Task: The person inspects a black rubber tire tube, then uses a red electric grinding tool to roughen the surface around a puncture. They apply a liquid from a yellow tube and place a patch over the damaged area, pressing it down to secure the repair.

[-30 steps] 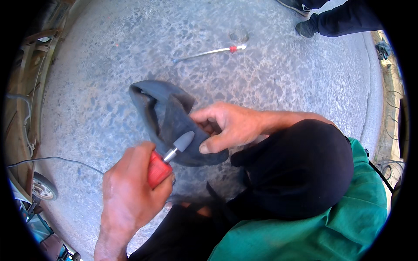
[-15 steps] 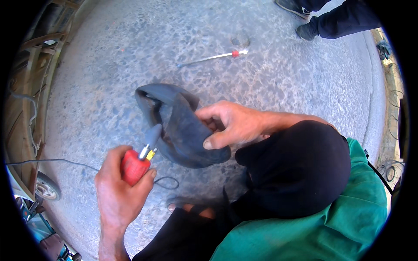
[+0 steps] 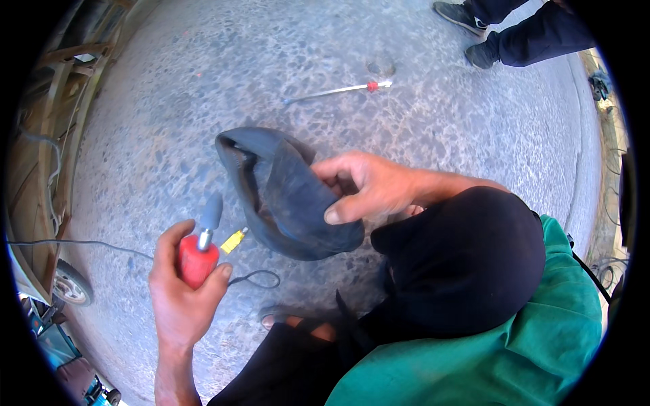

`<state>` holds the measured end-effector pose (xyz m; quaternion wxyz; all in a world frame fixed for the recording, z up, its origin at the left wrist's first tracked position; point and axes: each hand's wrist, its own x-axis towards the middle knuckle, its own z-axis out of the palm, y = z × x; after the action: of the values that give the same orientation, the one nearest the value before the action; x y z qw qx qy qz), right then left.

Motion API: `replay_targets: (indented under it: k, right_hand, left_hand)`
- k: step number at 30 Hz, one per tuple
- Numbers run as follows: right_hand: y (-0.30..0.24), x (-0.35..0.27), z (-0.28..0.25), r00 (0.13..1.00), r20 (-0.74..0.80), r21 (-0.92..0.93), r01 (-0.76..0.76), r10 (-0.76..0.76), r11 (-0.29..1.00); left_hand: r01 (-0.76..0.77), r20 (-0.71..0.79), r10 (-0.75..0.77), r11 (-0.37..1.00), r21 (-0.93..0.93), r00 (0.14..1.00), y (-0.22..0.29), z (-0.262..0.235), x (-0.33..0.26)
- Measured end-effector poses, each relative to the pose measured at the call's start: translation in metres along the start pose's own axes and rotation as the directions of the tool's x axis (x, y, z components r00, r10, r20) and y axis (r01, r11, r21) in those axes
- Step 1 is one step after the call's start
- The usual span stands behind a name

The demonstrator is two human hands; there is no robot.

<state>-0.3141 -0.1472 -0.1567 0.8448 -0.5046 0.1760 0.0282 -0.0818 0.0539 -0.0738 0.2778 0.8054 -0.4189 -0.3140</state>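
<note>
1. The rubber point(image 3: 298, 189) sits at the middle of my feed, dark and folded, over the ground point(image 3: 156, 135); I cannot tell how much of its underside rests there.
2. Its long axis slants from upper left to lower right. The gaping fold faces upper left, and the rounded end lies at lower right, near the knee point(image 3: 467, 264).
3. My right hand point(image 3: 369, 186) pinches the rubber's right edge, thumb on top and fingers tucked beneath.
4. My left hand point(image 3: 181, 298) is wrapped round the red tool point(image 3: 198, 260), thumb on its right side. The grey stone point(image 3: 212, 211) at its tip stands apart from the rubber, off its left side.
5. The tool's long axis runs nearly straight up my view, leaning slightly right, so the stone points past the rubber, not at it. I cannot tell whether it is spinning.
6. For good stone work on this rubber, I'd judge it best to draw the face taut with the pinch, lay the stone's flank on it rather than its point, press lightly, and keep my right thumb out of its path.
7. Just right of the tool lies a yellow piece point(image 3: 233, 241), with a dark loop point(image 3: 261, 276) below it. I'd keep both clear of the stone.
8. Farther out, a cord point(image 3: 88, 241) runs in from the left; a rod point(image 3: 338, 89) with a red collar lies beyond the rubber, and another person's shoe point(image 3: 482, 55) stands at upper right.
</note>
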Motion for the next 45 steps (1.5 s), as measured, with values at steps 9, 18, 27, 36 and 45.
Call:
replay_targets:
  k: [9, 18, 27, 36, 45]
  right_hand:
    - [-0.013, 0.003, 0.008, 0.999, 0.049, 0.078, -0.005, 0.001, 0.997]
    - [-0.012, 0.0, 0.012, 1.0, 0.016, 0.169, 0.012, -0.015, 0.986]
    - [-0.013, 0.0, 0.011, 1.0, 0.014, 0.118, 0.021, -0.023, 0.993]
    - [-0.011, 0.001, 0.01, 0.999, 0.035, 0.115, 0.029, -0.033, 0.993]
    - [-0.008, 0.003, 0.01, 0.998, 0.047, 0.134, 0.025, -0.032, 0.991]
  left_hand:
    - [0.066, 0.06, -0.067, 0.998, 0.021, 0.996, -0.007, -0.011, -0.006]
    - [-0.201, 0.171, 0.176, 0.97, 0.138, 0.969, 0.019, -0.002, -0.011]
    - [-0.2, 0.066, 0.189, 0.945, 0.259, 0.98, 0.028, 0.004, -0.013]
    - [-0.228, 0.112, 0.203, 0.927, 0.299, 0.973, 0.028, 0.005, -0.01]
    - [-0.269, 0.103, 0.249, 0.907, 0.323, 0.963, 0.028, 0.006, -0.008]
